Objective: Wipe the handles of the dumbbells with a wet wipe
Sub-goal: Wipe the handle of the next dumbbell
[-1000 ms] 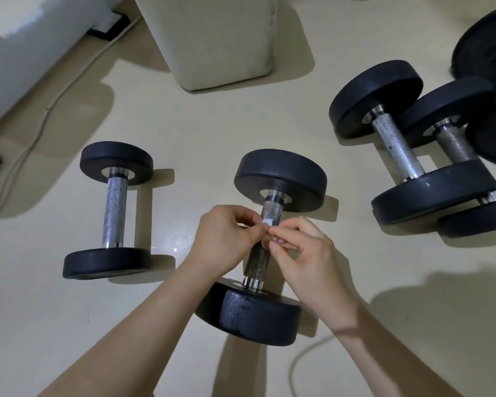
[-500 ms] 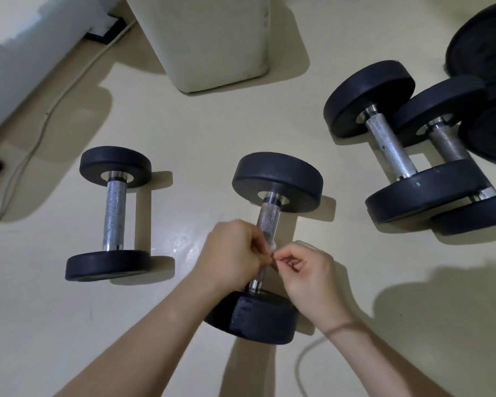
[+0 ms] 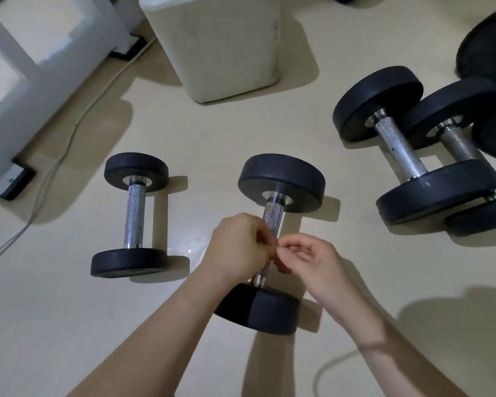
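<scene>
The middle dumbbell (image 3: 281, 179) lies on the floor with its knurled metal handle (image 3: 273, 217) pointing away from me. Just above the lower part of that handle, my left hand (image 3: 241, 247) and my right hand (image 3: 312, 262) meet fingertip to fingertip. Both pinch a small wet wipe that the fingers almost wholly hide. A smaller dumbbell (image 3: 133, 216) lies to the left, untouched. Two bigger dumbbells lie side by side at the right, one (image 3: 398, 147) nearer the middle and one (image 3: 458, 144) behind it.
A cream block (image 3: 221, 44) stands at the back centre. A white machine base (image 3: 12, 96) and a cable (image 3: 55, 164) run along the left. Black weight plates (image 3: 493, 47) sit at the far right. Another cable loop (image 3: 327, 368) lies near my right forearm.
Both hands have slid down the middle dumbbell's handle toward its near weight, still pinched together. More of the upper handle now shows.
</scene>
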Demonstrator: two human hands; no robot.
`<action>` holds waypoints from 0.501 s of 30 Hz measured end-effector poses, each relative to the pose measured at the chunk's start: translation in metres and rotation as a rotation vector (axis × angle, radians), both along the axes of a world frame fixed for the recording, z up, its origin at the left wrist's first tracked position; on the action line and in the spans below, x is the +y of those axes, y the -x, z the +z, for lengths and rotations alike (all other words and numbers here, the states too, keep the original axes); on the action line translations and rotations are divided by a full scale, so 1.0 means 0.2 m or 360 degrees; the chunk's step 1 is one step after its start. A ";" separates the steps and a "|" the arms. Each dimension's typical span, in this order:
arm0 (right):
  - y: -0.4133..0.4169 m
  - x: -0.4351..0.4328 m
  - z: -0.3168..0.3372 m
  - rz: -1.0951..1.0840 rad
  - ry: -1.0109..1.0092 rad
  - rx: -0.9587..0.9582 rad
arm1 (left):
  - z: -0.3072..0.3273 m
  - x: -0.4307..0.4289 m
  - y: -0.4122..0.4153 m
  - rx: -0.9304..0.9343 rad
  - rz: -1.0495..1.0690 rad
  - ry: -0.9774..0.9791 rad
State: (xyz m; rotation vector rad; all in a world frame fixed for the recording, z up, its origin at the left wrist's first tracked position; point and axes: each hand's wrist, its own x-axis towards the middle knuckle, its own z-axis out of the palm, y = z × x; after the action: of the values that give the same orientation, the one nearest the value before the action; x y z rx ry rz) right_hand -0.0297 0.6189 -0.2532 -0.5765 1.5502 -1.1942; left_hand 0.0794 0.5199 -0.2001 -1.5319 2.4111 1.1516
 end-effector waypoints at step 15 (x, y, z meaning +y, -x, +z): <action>0.07 -0.19 -0.14 -0.0134 0.0388 0.1495 | 0.08 0.36 -0.29 -0.0080 -0.1066 0.0714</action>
State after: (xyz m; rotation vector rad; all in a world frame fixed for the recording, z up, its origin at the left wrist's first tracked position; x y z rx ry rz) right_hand -0.0427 0.5815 -0.2820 -1.3811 2.2175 -1.2527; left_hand 0.1366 0.5919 -0.1845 -0.6593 2.9117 0.4559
